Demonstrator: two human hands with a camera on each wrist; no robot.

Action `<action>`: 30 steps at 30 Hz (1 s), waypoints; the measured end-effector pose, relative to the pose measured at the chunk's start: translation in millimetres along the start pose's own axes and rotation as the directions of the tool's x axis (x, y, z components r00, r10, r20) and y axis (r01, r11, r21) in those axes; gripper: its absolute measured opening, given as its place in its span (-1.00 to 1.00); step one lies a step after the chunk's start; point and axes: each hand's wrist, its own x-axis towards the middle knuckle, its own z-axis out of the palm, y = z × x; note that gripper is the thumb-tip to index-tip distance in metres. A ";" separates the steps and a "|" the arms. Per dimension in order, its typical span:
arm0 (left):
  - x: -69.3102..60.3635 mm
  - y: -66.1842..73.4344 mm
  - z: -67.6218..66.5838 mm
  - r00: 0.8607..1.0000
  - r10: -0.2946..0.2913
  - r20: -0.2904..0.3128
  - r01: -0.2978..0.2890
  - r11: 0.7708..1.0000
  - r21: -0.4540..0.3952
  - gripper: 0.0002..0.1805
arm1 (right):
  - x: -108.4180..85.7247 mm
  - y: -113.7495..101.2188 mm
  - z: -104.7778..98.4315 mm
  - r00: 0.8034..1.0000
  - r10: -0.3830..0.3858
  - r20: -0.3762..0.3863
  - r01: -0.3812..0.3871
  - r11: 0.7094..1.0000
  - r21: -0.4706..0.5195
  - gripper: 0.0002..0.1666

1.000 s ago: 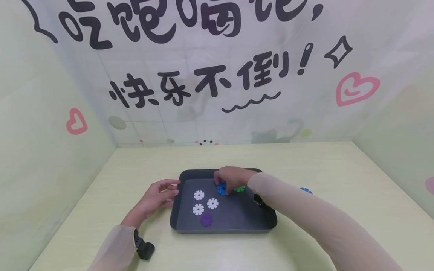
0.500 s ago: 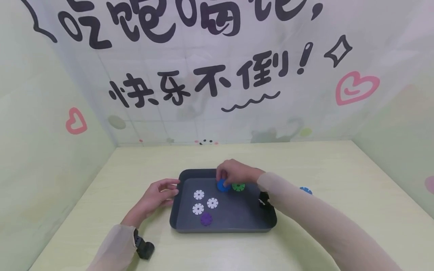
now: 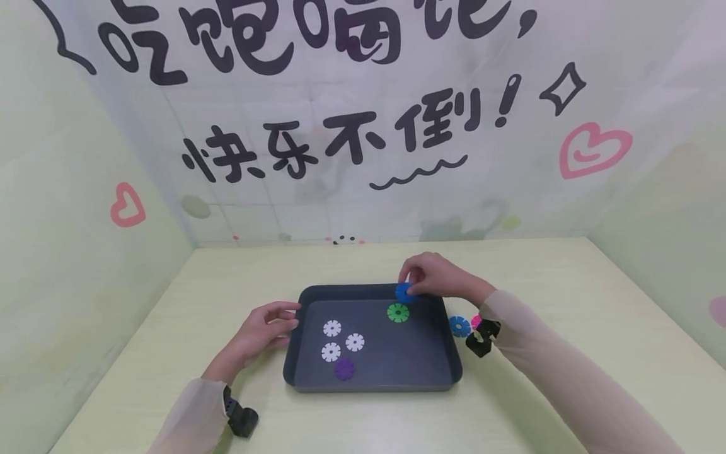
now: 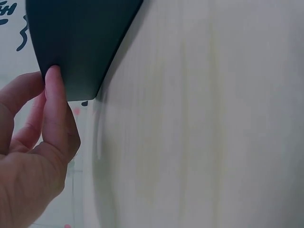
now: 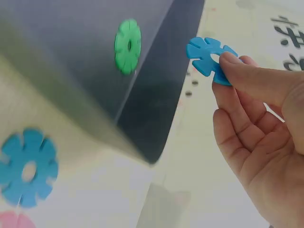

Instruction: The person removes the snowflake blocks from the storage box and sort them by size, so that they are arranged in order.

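The right hand (image 3: 439, 276) has its grip clamped on a blue snowflake disc (image 3: 403, 292), held up at the far right of the dark grey tray (image 3: 405, 357); the left hand (image 3: 263, 326) touches the tray's left rim, its thumb and index finger apart; in the tray lie a green snowflake disc (image 3: 398, 313) toward the far side, three white discs (image 3: 355, 342) at left and a purple disc (image 3: 344, 369) at near left; on the counter (image 3: 527, 271), just right of the tray, are another blue disc (image 3: 460, 326) and a partly hidden pink disc (image 3: 475, 321).
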 end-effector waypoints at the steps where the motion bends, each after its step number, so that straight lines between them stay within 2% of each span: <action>1: 0.0 -0.3 -0.1 1.000 0.000 0.000 0.000 1.000 0.000 -0.51 | -3.8 2.5 -2.2 1.000 0.009 -0.007 -0.009 1.000 0.006 -0.84; 11: 0.1 -1.5 -1.5 1.000 0.005 0.000 -0.005 1.000 0.005 -0.51 | -46.0 34.3 -18.5 0.992 0.113 -0.062 -0.110 0.993 0.039 -0.81; 18: 0.9 -2.1 -1.3 1.000 0.015 0.007 -0.015 1.000 0.006 -0.51 | -77.5 58.7 -29.1 0.983 0.149 -0.109 -0.147 0.989 0.025 -0.80; 30: 2.8 -5.7 -2.9 1.000 0.010 0.004 -0.010 1.000 0.001 -0.50 | -132.9 99.4 -48.4 0.954 0.285 -0.094 -0.284 0.958 0.026 -0.76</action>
